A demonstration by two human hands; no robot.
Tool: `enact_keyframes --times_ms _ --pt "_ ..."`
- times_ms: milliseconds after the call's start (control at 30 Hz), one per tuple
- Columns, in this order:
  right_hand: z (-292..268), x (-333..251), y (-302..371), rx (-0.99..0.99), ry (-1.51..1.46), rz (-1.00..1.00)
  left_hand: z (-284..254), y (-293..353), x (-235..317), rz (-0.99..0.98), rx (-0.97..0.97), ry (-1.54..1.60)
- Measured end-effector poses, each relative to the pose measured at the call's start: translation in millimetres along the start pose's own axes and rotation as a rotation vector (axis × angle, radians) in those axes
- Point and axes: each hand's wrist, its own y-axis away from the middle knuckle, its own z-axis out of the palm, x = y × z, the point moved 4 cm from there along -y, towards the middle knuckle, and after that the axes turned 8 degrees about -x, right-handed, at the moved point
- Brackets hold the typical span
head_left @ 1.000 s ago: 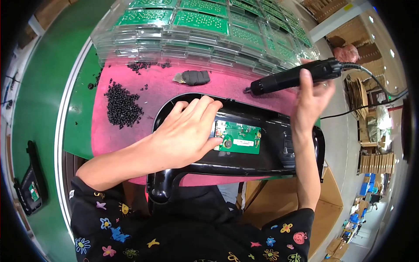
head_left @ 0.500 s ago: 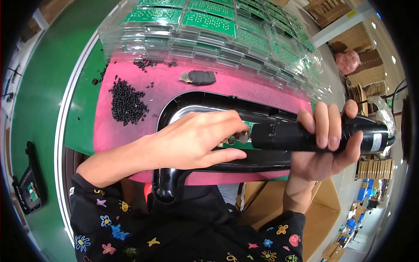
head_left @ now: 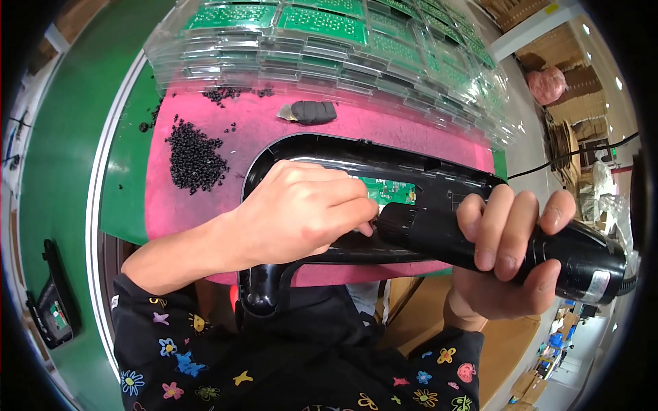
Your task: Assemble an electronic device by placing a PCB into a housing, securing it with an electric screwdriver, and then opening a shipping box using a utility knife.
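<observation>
A black curved plastic housing (head_left: 315,142) lies on the pink mat, with a green circuit board (head_left: 391,190) showing inside it. My right hand (head_left: 510,250) wraps round a black electric screwdriver (head_left: 428,229), held tilted over the housing with its nose pointing left. At that nose, my left hand (head_left: 308,209) has thumb and fingertips pinched together. Whatever sits between those fingertips is too small and covered to make out. The left hand hides part of the board and the housing's middle.
Black screws (head_left: 195,157) lie heaped on the pink mat (head_left: 264,113), near a black-wrapped blade (head_left: 312,112). Clear trays of green boards (head_left: 322,27) are stacked behind. Another black housing (head_left: 55,301) lies far left. A cardboard box (head_left: 510,346) stands below the right arm.
The screwdriver's rear end has swung down and its nose moved slightly left. My left fingers, looser before, have closed in at the nose. More of the circuit board shows.
</observation>
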Motion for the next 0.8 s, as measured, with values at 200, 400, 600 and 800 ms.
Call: enact_keyframes --times_ms 200,400,600,800 --pt "4 -8 -1 0.005 0.037 -0.010 -1 3 -1 -0.090 0.101 0.157" --pt "10 -14 -5 -0.020 0.098 -0.017 -13 2 -5 -0.215 0.187 0.237" --pt "10 -18 0 0.085 0.035 -0.280 1 3 -5 -0.200 0.063 0.294" --pt "10 -19 1 0.106 -0.021 -0.277 -5 4 -4 -0.165 0.037 0.235"
